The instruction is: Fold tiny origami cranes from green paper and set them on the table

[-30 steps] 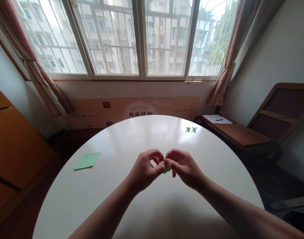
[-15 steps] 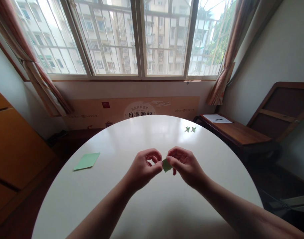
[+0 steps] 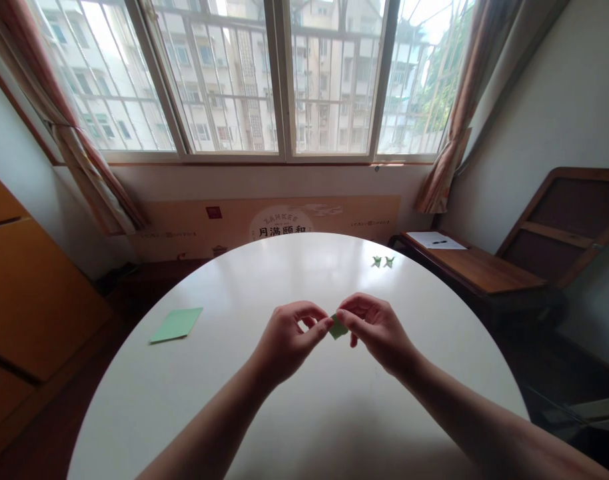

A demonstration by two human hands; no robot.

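Between my hands, above the white round table (image 3: pixel 304 413), is a small piece of folded green paper (image 3: pixel 338 327). My left hand (image 3: pixel 295 339) pinches its left corner with thumb and fingertips. My right hand (image 3: pixel 375 331) grips its upper right side between thumb and curled fingers. The paper's underside and the far part are hidden by the fingers. Toward the far right of the tabletop stand two small folded green paper figures (image 3: pixel 383 261). A stack of square green paper sheets (image 3: pixel 176 325) lies flat on the left side.
Beyond the table's far edge is a printed cardboard panel (image 3: pixel 329 217) under a barred window. A wooden side table (image 3: pixel 489 270) at the right bears a white sheet with a pen (image 3: pixel 440 242). An orange-brown cabinet (image 3: pixel 39 287) stands at the left.
My left fingertips have come in closer to the paper's upper left corner, and the paper has turned slightly. My right hand keeps its grip. The whole view has shifted a little.
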